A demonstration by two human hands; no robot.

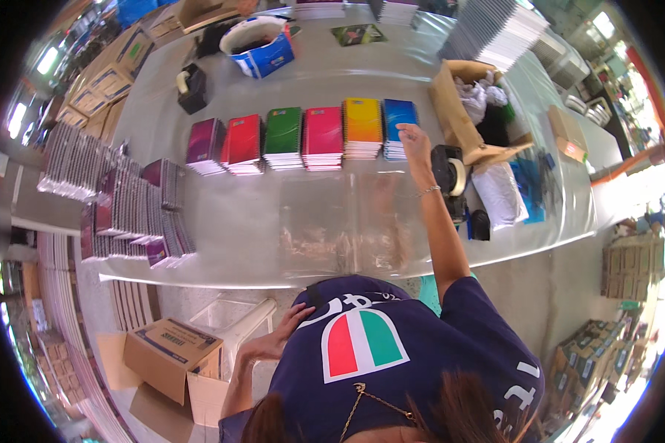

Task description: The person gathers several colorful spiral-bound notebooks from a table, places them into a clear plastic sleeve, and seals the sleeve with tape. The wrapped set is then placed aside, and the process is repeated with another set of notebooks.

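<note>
Several stacks of spiral notebooks stand in a row across the table: a purple stack (205, 145), a red stack (242, 142), a green stack (283, 138), a pink stack (323, 137), a yellow stack (362, 128) and, at the right end, a blue notebook stack (400, 112). My right hand (414, 145) reaches out to the blue stack, fingers bent and closed at its right edge; the fingertips are partly hidden. My left hand (292, 328) rests against the front of my dark shirt, fingers stretched out and holding nothing. Clear plastic film (321, 221) lies before the row.
Tape dispensers (449, 173) (192, 88) stand on both sides. A cardboard box (454, 118) with bags is right. Wrapped purple notebooks (129, 203) pile up left. Behind stand a blue-and-white tub (262, 55) and a tall notebook stack (495, 33). An open carton (174, 351) sits below the table edge.
</note>
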